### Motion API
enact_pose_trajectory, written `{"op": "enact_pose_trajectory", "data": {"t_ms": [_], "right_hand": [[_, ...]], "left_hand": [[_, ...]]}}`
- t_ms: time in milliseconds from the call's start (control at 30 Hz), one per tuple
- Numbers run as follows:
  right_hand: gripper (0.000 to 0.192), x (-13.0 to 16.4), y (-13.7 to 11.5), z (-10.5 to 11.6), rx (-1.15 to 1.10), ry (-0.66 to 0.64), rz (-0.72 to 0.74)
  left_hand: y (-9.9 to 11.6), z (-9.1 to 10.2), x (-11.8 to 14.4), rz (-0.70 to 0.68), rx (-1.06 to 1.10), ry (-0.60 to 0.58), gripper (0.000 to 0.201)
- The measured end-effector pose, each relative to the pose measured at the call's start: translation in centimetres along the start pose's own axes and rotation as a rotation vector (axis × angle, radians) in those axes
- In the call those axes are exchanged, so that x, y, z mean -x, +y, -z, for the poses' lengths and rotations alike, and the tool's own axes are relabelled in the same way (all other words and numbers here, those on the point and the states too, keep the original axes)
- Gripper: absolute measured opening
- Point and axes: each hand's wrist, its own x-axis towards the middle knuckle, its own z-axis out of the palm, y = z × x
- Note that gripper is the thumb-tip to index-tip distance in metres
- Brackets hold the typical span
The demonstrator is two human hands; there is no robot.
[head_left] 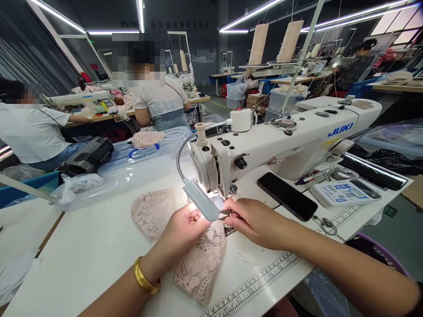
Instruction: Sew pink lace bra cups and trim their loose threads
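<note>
Both hands (185, 226) pinch pink lace (198, 259) (scalloped).

both forearms reach forward; left hand (183, 226) curled, right hand (254, 220) pinched, fingertips nearly meeting.

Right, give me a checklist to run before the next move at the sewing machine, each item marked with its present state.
1. Left hand grips the pink lace piece by the needle: ok.
2. Right hand holds a small metal tool, seemingly tweezers or snips: ok.
3. Lamp lights the needle area: ok.
4. Needle and thread state, hidden behind the lamp: cannot tell.
5. Black phone lies apart from the lace: ok.
6. Fingers away from the needle: cannot tell.
</note>
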Motion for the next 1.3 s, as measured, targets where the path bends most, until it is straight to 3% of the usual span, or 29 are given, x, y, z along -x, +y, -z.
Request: {"op": "enact_pose_trajectory", "data": {"t_ms": [267,533,1300], "right_hand": [[0.021,-0.7,1.2,-3.8,0.342,0.248,0.119],[0.020,-0.7,1.3,-4.0,0.471,0.389,0.223],[0.021,-0.7,1.2,-3.9,0.538,0.413,0.284]], "left_hand": [[-0.1,-0.1,-0.2,-0.015,-0.047,-0.009,0.023],[-0.5,0.0,-0.2,-0.007,-0.088,-0.003,0.016],[-0.3,-0.1,-0.2,-0.021,-0.122,-0.009,0.015]]}}
